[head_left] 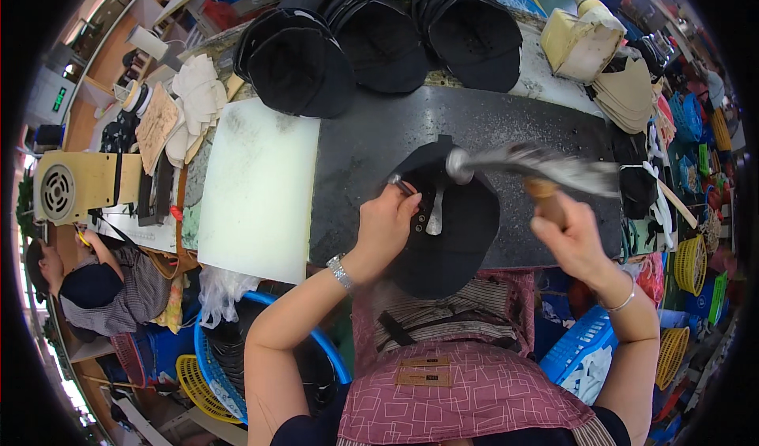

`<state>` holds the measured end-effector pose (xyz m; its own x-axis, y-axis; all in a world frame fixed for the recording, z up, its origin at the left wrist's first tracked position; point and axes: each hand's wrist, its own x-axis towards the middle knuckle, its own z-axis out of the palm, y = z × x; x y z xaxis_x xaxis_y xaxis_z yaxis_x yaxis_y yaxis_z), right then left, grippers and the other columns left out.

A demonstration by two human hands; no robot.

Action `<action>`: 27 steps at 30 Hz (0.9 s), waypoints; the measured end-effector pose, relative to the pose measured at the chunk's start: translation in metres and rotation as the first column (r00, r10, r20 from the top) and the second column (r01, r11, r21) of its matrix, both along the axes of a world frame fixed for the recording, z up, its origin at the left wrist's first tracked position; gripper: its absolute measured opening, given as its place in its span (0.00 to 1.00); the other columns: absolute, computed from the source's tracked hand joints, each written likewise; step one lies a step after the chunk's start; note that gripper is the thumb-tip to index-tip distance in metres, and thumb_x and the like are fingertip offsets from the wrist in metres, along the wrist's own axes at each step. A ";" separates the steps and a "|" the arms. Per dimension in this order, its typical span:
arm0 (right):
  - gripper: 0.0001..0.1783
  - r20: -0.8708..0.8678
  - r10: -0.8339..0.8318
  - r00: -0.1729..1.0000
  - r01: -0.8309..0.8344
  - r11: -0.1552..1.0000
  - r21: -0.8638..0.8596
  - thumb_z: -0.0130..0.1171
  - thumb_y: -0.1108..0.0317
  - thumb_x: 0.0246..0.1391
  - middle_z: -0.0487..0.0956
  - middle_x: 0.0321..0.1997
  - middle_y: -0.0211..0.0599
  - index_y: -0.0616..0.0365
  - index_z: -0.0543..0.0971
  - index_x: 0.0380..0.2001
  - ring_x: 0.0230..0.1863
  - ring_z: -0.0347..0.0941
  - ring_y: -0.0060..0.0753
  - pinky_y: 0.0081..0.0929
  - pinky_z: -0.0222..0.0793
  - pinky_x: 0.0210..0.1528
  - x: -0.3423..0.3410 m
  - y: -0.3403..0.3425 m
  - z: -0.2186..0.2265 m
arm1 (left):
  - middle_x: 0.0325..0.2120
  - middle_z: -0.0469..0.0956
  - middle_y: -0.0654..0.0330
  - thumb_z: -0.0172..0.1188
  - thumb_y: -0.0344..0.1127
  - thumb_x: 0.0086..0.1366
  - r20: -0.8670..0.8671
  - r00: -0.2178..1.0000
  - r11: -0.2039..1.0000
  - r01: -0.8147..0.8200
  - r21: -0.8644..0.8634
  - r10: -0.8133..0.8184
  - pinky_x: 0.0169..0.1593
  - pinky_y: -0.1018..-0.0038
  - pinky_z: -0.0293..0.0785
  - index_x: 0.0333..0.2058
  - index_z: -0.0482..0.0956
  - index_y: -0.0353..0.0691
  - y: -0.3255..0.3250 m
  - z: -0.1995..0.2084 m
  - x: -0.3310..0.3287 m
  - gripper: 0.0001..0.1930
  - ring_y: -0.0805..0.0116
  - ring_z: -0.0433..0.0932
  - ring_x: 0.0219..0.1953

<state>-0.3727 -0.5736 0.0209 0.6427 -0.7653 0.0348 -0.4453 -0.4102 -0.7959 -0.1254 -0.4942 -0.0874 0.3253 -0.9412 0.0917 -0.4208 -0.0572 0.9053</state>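
A black cap (466, 240) lies on the dark work mat (371, 130), its lower part overhanging the mat's near edge. My left hand (383, 223) is closed in a pinch round a short dark metal punch (404, 185) at the cap's left side. Two small ring-shaped marks and a pale elongated piece (435, 211) show on the cap beside those fingers. Off to the right, my right hand (577, 236) grips a hammer by its wooden handle (544, 195). The hammer's metal head is smeared by motion above the mat, so its exact position cannot be told.
Three stacks of black caps (474, 39) line the table's far side. A white board (257, 185) adjoins the mat on the left. A whitish glue-stained container (581, 43) stands far right near beige brim-shaped pieces (624, 98). Blue basket (585, 343) below; another person (111, 288) sits left.
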 end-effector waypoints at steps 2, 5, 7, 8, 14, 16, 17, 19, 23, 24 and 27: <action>0.11 0.256 -0.024 0.966 0.016 0.999 0.034 0.55 0.63 0.52 0.67 0.14 0.33 0.61 0.71 0.28 0.17 0.62 0.20 0.24 0.57 0.18 -0.006 0.003 0.022 | 0.21 0.78 0.53 0.54 0.28 0.60 0.093 0.995 0.999 0.028 -0.041 -0.024 0.29 0.75 0.75 0.33 0.72 0.33 0.001 0.000 0.000 0.05 0.64 0.80 0.25; 0.12 0.402 0.118 0.908 -0.145 0.989 0.036 0.56 0.65 0.50 0.70 0.17 0.41 0.63 0.71 0.32 0.18 0.66 0.34 0.27 0.61 0.19 -0.003 0.008 -0.001 | 0.16 0.72 0.52 0.55 0.28 0.58 0.491 0.859 0.949 0.259 -0.181 -0.141 0.24 0.69 0.70 0.33 0.70 0.35 0.003 0.010 -0.006 0.05 0.53 0.75 0.21; 0.15 -0.072 0.216 0.974 -0.224 0.967 -0.125 0.58 0.64 0.48 0.71 0.18 0.56 0.68 0.72 0.32 0.20 0.69 0.56 0.35 0.65 0.23 -0.001 0.006 -0.035 | 0.17 0.73 0.52 0.55 0.28 0.58 0.495 0.856 0.965 0.234 -0.115 -0.149 0.25 0.70 0.71 0.33 0.70 0.35 -0.002 0.013 -0.006 0.05 0.55 0.76 0.22; 0.16 -0.069 0.150 0.986 -0.154 0.987 -0.052 0.58 0.64 0.48 0.70 0.20 0.61 0.69 0.74 0.29 0.23 0.70 0.58 0.38 0.67 0.26 0.000 0.006 -0.042 | 0.18 0.75 0.52 0.55 0.28 0.58 0.500 0.852 0.979 0.202 -0.042 -0.154 0.26 0.71 0.72 0.33 0.70 0.35 -0.004 0.014 -0.004 0.05 0.56 0.77 0.23; 0.13 -0.145 -0.042 0.989 0.062 0.988 0.138 0.59 0.64 0.48 0.68 0.16 0.42 0.65 0.73 0.30 0.18 0.65 0.27 0.27 0.62 0.25 -0.001 0.004 -0.004 | 0.22 0.78 0.52 0.53 0.29 0.61 -0.118 0.993 0.999 -0.016 0.030 0.019 0.32 0.77 0.76 0.33 0.70 0.31 -0.011 0.005 -0.002 0.06 0.66 0.81 0.28; 0.13 -0.016 -0.037 0.999 0.037 0.999 0.039 0.59 0.64 0.48 0.67 0.14 0.34 0.64 0.72 0.26 0.18 0.61 0.21 0.23 0.60 0.23 0.003 -0.002 0.008 | 0.21 0.77 0.51 0.54 0.29 0.60 0.130 0.991 1.000 0.018 -0.014 -0.016 0.29 0.74 0.75 0.33 0.71 0.32 -0.009 0.002 -0.003 0.06 0.62 0.80 0.26; 0.12 0.037 -0.074 0.997 0.072 0.996 0.047 0.59 0.63 0.49 0.66 0.14 0.29 0.61 0.71 0.24 0.19 0.61 0.17 0.20 0.58 0.22 0.003 0.001 0.023 | 0.21 0.77 0.51 0.54 0.29 0.60 0.128 0.992 1.000 0.019 -0.010 -0.018 0.29 0.74 0.75 0.33 0.71 0.32 -0.009 0.005 -0.004 0.06 0.62 0.80 0.26; 0.10 0.529 -0.029 0.848 -0.044 0.991 0.126 0.59 0.64 0.49 0.71 0.20 0.34 0.58 0.72 0.26 0.21 0.66 0.21 0.22 0.60 0.22 0.005 0.007 0.027 | 0.19 0.76 0.50 0.55 0.29 0.59 0.367 0.927 0.990 0.117 -0.080 -0.080 0.27 0.71 0.73 0.32 0.71 0.33 -0.007 0.015 -0.008 0.06 0.57 0.79 0.24; 0.15 0.026 0.190 0.981 -0.181 0.963 -0.201 0.57 0.63 0.50 0.74 0.26 0.52 0.64 0.72 0.37 0.26 0.73 0.50 0.36 0.65 0.26 0.002 0.004 -0.040 | 0.19 0.76 0.50 0.55 0.30 0.59 0.546 0.813 0.967 0.252 -0.019 -0.201 0.26 0.69 0.73 0.32 0.69 0.33 -0.017 0.018 -0.010 0.07 0.56 0.78 0.24; 0.15 0.031 0.202 0.979 -0.193 0.961 -0.197 0.57 0.63 0.50 0.74 0.26 0.52 0.64 0.72 0.37 0.26 0.73 0.50 0.36 0.65 0.26 -0.001 0.007 -0.039 | 0.19 0.76 0.50 0.55 0.30 0.59 0.548 0.814 0.971 0.240 -0.014 -0.193 0.26 0.69 0.73 0.32 0.69 0.33 -0.015 0.017 -0.008 0.07 0.56 0.78 0.24; 0.14 -0.176 0.008 0.984 -0.004 1.000 0.023 0.56 0.64 0.50 0.71 0.16 0.46 0.63 0.75 0.36 0.20 0.71 0.50 0.35 0.65 0.25 -0.015 0.015 -0.032 | 0.22 0.79 0.52 0.52 0.30 0.62 -0.016 0.999 1.000 -0.030 0.001 0.030 0.30 0.74 0.75 0.34 0.69 0.33 -0.017 0.008 -0.005 0.06 0.64 0.81 0.27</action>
